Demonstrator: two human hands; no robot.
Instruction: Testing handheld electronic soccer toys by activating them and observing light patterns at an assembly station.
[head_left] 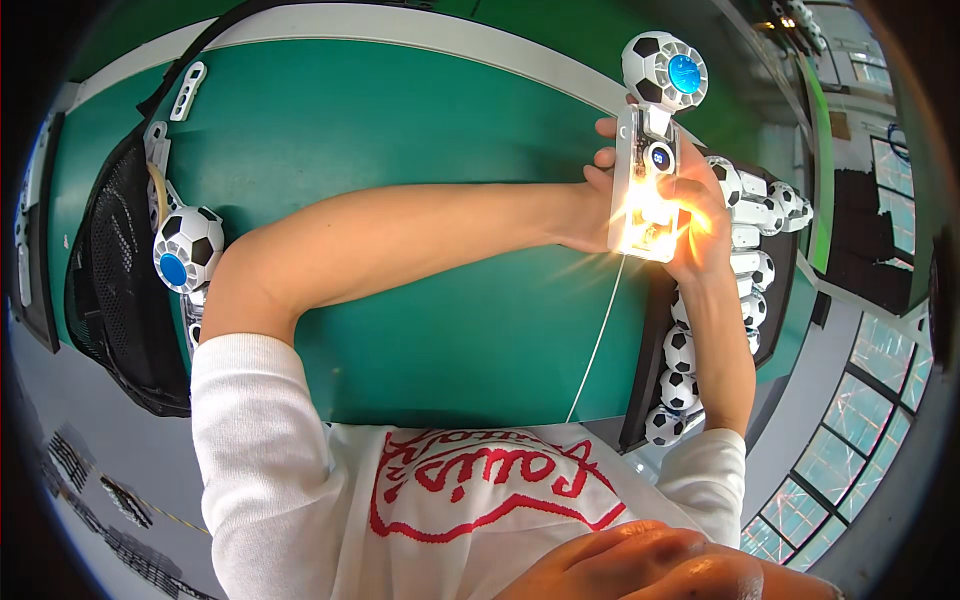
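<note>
A white handheld fan (664, 72) with a football-patterned round head and a blue centre is held upright over the right side of the green table. Its clear-fronted handle (640, 185) shows a small round display, and its lower part glows brightly. My right hand (705, 215) grips the handle from the right, thumb across the front. From the left, my left hand (588, 215) reaches in against the handle's lower part; its fingers are mostly hidden behind the handle. Several fingertips show at the handle's left edge. A thin white cord (600, 345) runs down from the handle's bottom end.
On the right, several football-headed fans (680, 352) lie in rows on a dark tray (650, 340). Another such fan (188, 248) lies at the left beside a black mesh item (110, 270). A loose white handle part (188, 90) rests on the green table (420, 120).
</note>
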